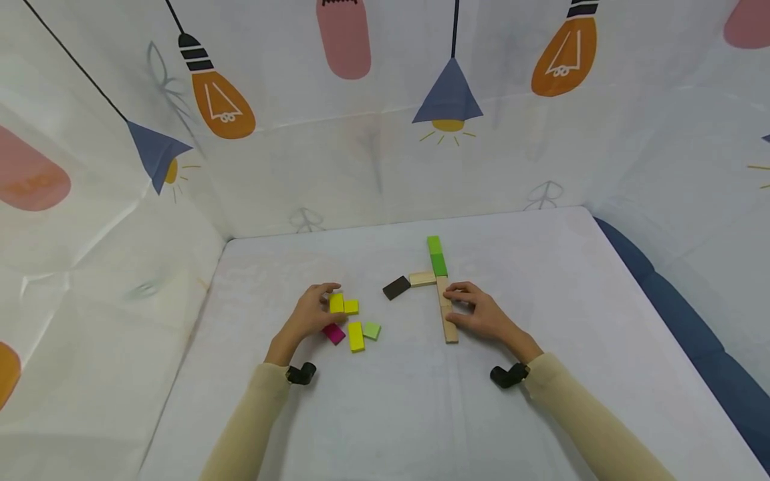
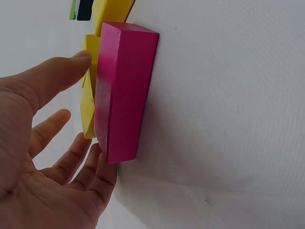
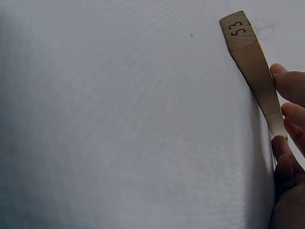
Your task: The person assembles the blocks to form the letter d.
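My left hand (image 1: 309, 312) curves around a yellow block (image 1: 336, 303) at the left of the table; a smaller yellow block (image 1: 351, 307) adjoins it. In the left wrist view a magenta block (image 2: 126, 95) lies close by the fingers, with a gap between the thumb and the other fingers. On the right, my right hand (image 1: 484, 315) rests its fingertips and thumb along the right side of a row of plain wooden blocks (image 1: 450, 331). The near wooden block's end (image 3: 238, 29) bears the number 53. Two green blocks (image 1: 440, 265) continue that row at its far end.
Another plain wooden block (image 1: 423, 279) juts left from the row, its outer end near a dark brown block (image 1: 396, 288). An upright-lying yellow block (image 1: 356, 337) and a light green block (image 1: 372, 331) lie between the hands on the white tabletop (image 1: 409, 407).
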A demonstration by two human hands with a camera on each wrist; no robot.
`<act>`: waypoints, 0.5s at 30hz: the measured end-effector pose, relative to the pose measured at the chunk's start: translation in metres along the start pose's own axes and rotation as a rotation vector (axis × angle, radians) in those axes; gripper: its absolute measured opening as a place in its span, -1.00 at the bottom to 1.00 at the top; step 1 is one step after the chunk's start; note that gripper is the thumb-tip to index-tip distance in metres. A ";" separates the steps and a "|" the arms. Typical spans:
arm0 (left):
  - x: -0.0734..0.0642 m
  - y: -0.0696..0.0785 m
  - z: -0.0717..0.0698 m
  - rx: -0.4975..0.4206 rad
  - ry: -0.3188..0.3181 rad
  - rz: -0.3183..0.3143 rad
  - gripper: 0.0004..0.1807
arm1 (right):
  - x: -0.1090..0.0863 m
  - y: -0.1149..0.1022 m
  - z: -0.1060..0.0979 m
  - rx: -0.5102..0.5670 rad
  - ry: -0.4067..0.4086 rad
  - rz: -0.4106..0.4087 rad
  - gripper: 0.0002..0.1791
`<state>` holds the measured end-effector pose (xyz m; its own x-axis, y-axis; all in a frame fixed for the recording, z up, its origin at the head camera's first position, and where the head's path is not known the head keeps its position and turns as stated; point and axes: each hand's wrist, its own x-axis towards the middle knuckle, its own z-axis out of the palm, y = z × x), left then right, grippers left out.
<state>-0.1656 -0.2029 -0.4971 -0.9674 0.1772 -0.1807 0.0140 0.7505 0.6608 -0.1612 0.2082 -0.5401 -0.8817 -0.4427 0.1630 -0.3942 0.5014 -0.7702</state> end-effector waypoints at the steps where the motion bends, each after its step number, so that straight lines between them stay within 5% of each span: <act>1: 0.000 0.000 0.000 -0.007 0.001 -0.001 -0.25 | 0.000 0.000 0.000 0.001 0.000 -0.001 -0.46; 15: 0.003 -0.010 -0.007 0.025 0.009 -0.033 -0.23 | 0.000 0.001 0.001 0.028 0.001 -0.001 -0.48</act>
<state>-0.1704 -0.2147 -0.4994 -0.9697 0.1467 -0.1955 -0.0115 0.7716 0.6360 -0.1610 0.2083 -0.5415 -0.8815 -0.4425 0.1649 -0.3881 0.4799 -0.7868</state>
